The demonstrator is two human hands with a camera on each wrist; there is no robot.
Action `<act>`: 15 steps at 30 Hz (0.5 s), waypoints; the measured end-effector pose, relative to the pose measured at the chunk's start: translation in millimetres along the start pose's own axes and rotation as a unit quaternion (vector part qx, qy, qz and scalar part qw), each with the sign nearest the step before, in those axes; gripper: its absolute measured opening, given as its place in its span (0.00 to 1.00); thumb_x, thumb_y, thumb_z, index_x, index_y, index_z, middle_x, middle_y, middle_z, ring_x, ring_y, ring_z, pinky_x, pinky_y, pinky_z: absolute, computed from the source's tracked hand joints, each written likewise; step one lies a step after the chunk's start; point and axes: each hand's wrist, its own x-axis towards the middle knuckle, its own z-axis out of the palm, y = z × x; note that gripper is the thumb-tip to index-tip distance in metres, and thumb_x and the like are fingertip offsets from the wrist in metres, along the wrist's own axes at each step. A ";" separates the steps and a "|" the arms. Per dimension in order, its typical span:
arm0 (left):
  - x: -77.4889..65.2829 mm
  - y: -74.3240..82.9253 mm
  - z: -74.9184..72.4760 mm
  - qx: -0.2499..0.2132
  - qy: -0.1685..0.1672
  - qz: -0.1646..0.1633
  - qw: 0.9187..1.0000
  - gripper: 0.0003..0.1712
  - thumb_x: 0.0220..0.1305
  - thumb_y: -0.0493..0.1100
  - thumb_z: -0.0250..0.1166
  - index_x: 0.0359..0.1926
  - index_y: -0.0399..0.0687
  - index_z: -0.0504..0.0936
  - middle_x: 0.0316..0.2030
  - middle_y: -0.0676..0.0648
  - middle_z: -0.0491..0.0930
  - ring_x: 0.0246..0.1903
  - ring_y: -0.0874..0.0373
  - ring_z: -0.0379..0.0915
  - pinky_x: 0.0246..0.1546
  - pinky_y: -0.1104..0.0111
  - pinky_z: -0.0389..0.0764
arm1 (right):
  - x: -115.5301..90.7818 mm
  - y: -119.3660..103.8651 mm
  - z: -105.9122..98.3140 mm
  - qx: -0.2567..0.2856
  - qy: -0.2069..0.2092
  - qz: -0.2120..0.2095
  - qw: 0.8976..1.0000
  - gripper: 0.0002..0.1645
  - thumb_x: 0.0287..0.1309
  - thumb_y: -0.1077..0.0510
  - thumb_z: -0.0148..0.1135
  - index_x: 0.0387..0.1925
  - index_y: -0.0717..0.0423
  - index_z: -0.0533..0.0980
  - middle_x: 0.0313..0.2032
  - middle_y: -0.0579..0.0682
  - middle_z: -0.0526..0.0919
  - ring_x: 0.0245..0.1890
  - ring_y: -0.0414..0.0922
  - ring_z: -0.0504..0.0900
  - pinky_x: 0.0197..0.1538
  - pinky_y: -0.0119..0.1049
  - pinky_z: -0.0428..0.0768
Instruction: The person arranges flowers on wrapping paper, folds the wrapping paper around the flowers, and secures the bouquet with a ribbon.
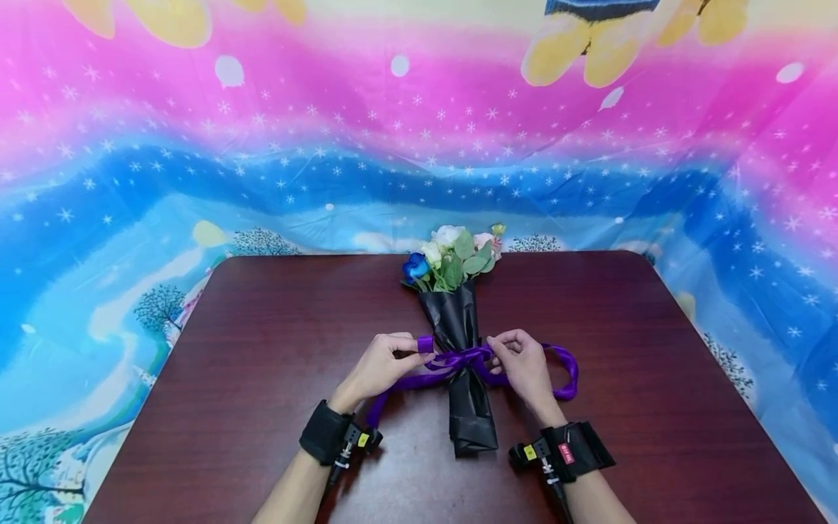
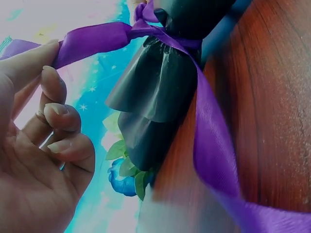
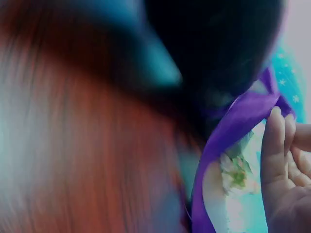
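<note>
A bouquet in black wrapping paper lies on the table, its flowers pointing away from me. Purple ribbon goes round the narrow waist of the wrap and crosses itself at the front. Left of the bouquet, my left hand pinches one stretch of ribbon between thumb and index finger, the other fingers loosely curled. On the other side my right hand pinches ribbon close to the crossing with thumb and fingertips. In the right wrist view the dark wrap is blurred, and the ribbon runs to the fingertips.
A loop of ribbon lies on the table right of my right hand, and another length hangs down by the left wrist. The dark red wooden table ends at a printed cloth backdrop. Each wrist wears a strapped camera.
</note>
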 end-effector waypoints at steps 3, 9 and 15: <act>-0.2 -2.1 -0.7 0.005 0.004 -0.005 1.000 0.11 0.63 0.47 0.66 0.25 0.51 0.84 0.24 0.56 0.69 0.22 0.62 0.60 0.24 0.72 0.61 | 0.5 -1.1 -1.7 -0.003 0.016 -0.026 1.000 0.16 0.61 0.60 0.63 0.44 0.67 0.71 0.29 0.56 0.81 0.23 0.43 0.79 0.29 0.39 0.82; -1.9 -5.5 -4.0 0.010 0.009 -0.022 1.000 0.09 0.62 0.50 0.66 0.26 0.57 0.85 0.26 0.55 0.75 0.24 0.60 0.64 0.25 0.71 0.64 | 5.2 -2.4 -15.1 0.026 0.043 -0.032 0.998 0.16 0.62 0.63 0.62 0.48 0.69 0.72 0.31 0.53 0.80 0.22 0.41 0.77 0.28 0.38 0.82; -5.1 -5.0 -5.2 0.012 0.019 -0.053 0.998 0.12 0.62 0.52 0.65 0.26 0.55 0.85 0.27 0.53 0.80 0.22 0.61 0.65 0.24 0.72 0.65 | 5.0 -2.3 -29.2 -0.007 0.054 -0.041 0.998 0.13 0.63 0.59 0.62 0.43 0.66 0.75 0.32 0.52 0.82 0.24 0.42 0.78 0.29 0.38 0.82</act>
